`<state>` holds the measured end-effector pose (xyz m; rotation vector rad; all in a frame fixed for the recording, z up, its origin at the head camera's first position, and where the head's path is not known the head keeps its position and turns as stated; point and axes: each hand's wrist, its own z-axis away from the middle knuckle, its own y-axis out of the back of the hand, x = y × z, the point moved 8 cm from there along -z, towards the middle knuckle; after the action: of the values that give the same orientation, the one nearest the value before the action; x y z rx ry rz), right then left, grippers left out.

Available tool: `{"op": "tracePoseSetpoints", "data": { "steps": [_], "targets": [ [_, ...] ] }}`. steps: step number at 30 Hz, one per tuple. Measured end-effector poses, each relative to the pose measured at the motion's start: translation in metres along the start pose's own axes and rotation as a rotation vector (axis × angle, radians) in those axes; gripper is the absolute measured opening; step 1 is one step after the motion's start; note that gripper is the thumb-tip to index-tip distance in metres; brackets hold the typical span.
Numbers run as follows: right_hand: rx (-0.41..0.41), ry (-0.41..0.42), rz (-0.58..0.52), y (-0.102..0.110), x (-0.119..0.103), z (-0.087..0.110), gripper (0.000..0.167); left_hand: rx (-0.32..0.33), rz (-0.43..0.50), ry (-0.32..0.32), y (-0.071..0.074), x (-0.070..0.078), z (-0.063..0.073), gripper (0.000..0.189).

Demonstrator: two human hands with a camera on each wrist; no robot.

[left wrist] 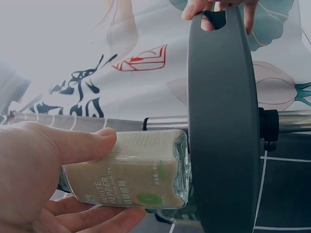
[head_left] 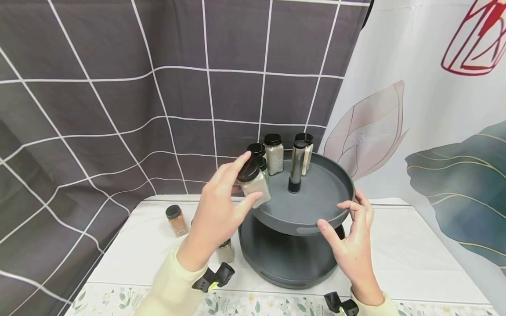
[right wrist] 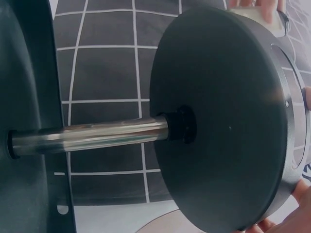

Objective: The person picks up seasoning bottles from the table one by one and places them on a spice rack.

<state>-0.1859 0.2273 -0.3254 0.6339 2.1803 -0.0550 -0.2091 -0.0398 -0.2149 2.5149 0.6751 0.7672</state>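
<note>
My left hand (head_left: 215, 208) grips a glass spice jar (head_left: 255, 188) with a black lid, tilted at the left rim of the upper tray. Its label reads white pepper in the left wrist view, where the jar's base (left wrist: 182, 170) is right by the tray wall. The upper tray (head_left: 322, 188) is round and dark grey, part of a two-tier stand. My right hand (head_left: 356, 239) holds that tray's right rim between thumb and fingers. Behind the held jar, several black-lidded jars stand on the upper tray, among them a pale one (head_left: 274, 158) and a partly hidden green one (head_left: 262, 163).
A metal post (head_left: 297, 166) rises through the upper tray. Below it sits the lower tray (head_left: 288, 263). On the white tabletop, left of the stand, are an orange-brown spice jar (head_left: 178, 223) and another jar (head_left: 225, 252) near my left wrist. A dark grid curtain (head_left: 178, 101) hangs behind.
</note>
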Motion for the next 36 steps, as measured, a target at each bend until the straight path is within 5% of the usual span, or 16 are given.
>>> {"op": "tracePoseSetpoints", "data": {
  "steps": [15,21,26,36],
  "targets": [
    [0.028,0.017,0.026,0.001,0.0,0.001,0.048,-0.043,0.008,-0.023,-0.025,0.008,-0.005,0.077],
    [0.062,0.071,0.029,0.001,-0.003,-0.002,0.028,-0.063,-0.006,-0.013,-0.032,0.007,-0.003,0.077],
    [0.089,0.032,0.034,0.004,-0.001,-0.001,0.014,-0.073,-0.014,-0.01,-0.037,0.006,-0.002,0.077],
    [0.096,-0.01,0.04,0.007,0.0,-0.002,0.02,-0.102,-0.031,0.011,-0.046,0.002,0.002,0.078]
  ]
}}
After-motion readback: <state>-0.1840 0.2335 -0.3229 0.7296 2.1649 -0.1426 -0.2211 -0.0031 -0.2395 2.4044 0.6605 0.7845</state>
